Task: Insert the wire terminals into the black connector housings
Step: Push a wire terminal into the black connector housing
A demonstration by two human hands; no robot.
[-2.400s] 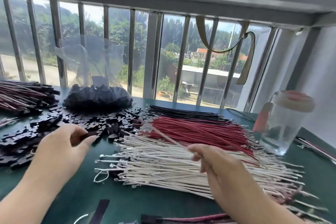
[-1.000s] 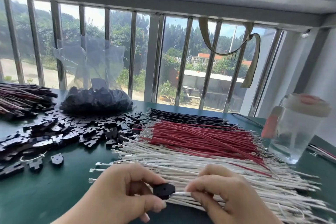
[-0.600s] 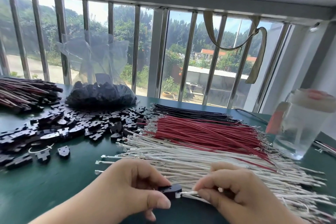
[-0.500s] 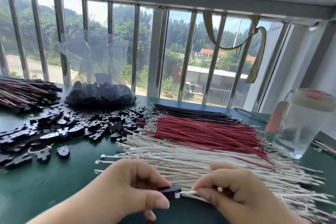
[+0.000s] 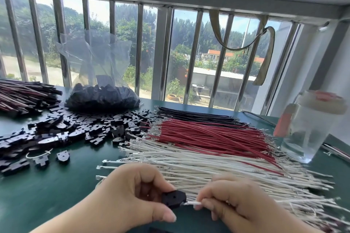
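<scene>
At the near edge of the dark green table [image 5: 47, 191], the left hand [image 5: 130, 200] pinches a small flat black plastic connector housing [image 5: 173, 199] between thumb and curled fingers. The housing's tapered end points right, toward the right hand [image 5: 238, 206]. The right hand pinches a thin white insulated wire [image 5: 194, 203] between thumb and forefinger. The wire's long axis runs left to right, roughly level, and its metal terminal end points left and meets the housing's right-hand edge.

Behind the hands lies a pile of white wires [image 5: 208, 164], long axes left to right, then a bundle of red wires [image 5: 208, 134] and a bundle of black wires [image 5: 195, 116] beyond it. Loose black housings [image 5: 75, 128] are scattered to the left, with a clear plastic bag of black housings [image 5: 102, 96] behind them. A transparent plastic bottle [image 5: 310, 128] stands upright at the right.

No legible writing or brand marks are visible.
</scene>
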